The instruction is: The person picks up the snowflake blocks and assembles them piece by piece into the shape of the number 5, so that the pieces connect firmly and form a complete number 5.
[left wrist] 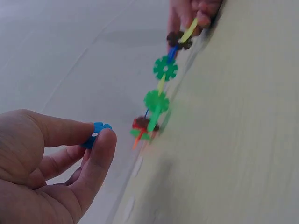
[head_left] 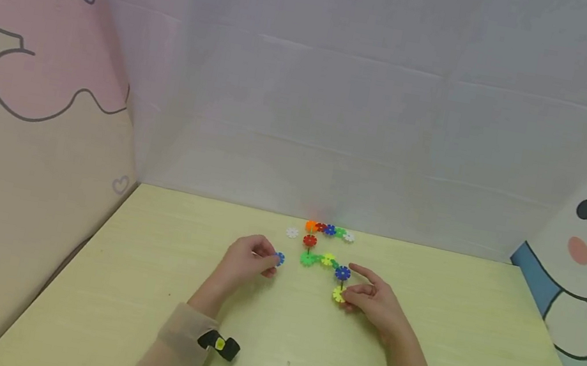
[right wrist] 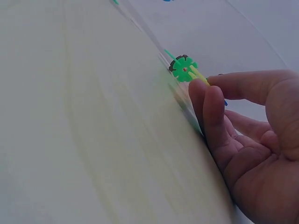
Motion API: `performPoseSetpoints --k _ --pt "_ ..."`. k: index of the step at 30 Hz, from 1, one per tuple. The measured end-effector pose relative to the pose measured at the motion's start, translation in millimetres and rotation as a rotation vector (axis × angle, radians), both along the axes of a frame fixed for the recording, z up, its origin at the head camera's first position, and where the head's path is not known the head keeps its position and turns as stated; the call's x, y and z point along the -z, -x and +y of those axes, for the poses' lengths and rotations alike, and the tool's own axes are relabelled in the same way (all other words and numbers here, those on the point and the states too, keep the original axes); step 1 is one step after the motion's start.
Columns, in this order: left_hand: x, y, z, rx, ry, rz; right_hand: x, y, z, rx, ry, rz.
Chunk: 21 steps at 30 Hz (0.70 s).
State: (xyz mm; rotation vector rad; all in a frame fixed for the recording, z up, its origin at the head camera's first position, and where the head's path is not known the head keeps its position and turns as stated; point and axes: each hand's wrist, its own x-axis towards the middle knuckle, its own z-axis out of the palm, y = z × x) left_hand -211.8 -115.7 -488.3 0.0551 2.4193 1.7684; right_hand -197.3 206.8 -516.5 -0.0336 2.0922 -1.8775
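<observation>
My left hand (head_left: pixel 247 261) pinches a single blue notched plastic disc (head_left: pixel 280 259) between thumb and forefinger, left of a chain of similar linked discs. In the left wrist view that blue disc (left wrist: pixel 102 126) is partly covered by the fingertips. At the near end of the chain, my right hand (head_left: pixel 379 305) holds the yellow disc (head_left: pixel 337 294), pinched by thumb and fingers. A dark blue disc (head_left: pixel 342 273) joins just beyond it. From there the zigzag chain runs left through a yellow disc (head_left: pixel 327 258) to a bright green disc (head_left: pixel 307 258), then back to a red disc (head_left: pixel 310 240).
The chain's far row starts at an orange disc (head_left: pixel 311 226) and ends rightward at a white disc (head_left: pixel 349 237). A loose white disc (head_left: pixel 292 233) lies left of it. Behind the pale table (head_left: pixel 136 286) hangs a white curtain (head_left: pixel 305 114); printed panels flank both sides.
</observation>
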Motion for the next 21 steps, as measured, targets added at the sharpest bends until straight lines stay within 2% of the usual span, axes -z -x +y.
performPoseSetpoints --k 5,9,13,18,21 --pt "4.0 -16.0 42.6 0.173 0.072 -0.001 -1.5 -1.0 -1.6 0.009 -0.045 0.022" --pt "10.7 -24.2 61.6 0.224 0.128 0.030 -3.2 -2.8 -4.5 0.007 -0.047 0.025" --pt "16.9 -26.0 67.5 0.236 0.178 0.055 -2.6 -3.8 -8.0 -0.032 -0.023 0.036" --pt "19.2 -24.9 65.6 0.310 0.339 0.169 1.5 -3.2 -11.4 -0.050 -0.002 0.047" --pt "19.0 -24.2 64.3 0.359 0.380 0.231 4.0 -2.7 -13.0 -0.054 0.018 0.045"
